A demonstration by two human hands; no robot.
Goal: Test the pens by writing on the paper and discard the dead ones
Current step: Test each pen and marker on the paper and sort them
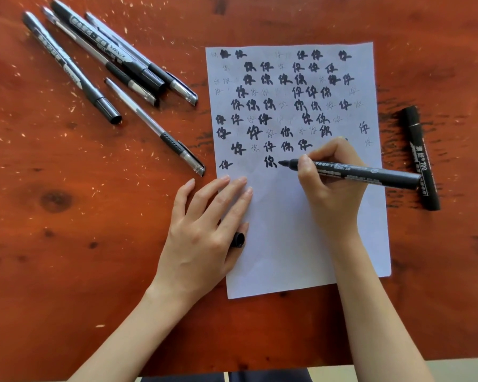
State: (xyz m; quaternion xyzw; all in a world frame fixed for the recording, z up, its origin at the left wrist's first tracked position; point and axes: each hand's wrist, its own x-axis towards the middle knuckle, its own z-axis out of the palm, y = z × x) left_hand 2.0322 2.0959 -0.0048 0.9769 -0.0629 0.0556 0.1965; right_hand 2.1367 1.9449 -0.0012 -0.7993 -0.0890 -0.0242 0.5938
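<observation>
A white paper (pixel 287 244) lies on the red-brown wooden table, filled with rows of the same handwritten character, some bold and some faint. My right hand (pixel 331 183) grips an uncapped black marker (pixel 370 173). Its tip touches the paper just right of the last bold character in the lowest row. My left hand (pixel 204 224) presses the paper's left edge with straight fingers. Its thumb pinches a black marker cap (pixel 239 239) against the palm.
Several capped black and clear pens (pixel 105 56) lie in a loose pile at the upper left. A clear gel pen (pixel 155 128) lies apart, closer to the paper. A capped black marker (pixel 421 158) rests to the right of the paper. The table's front edge is near my body.
</observation>
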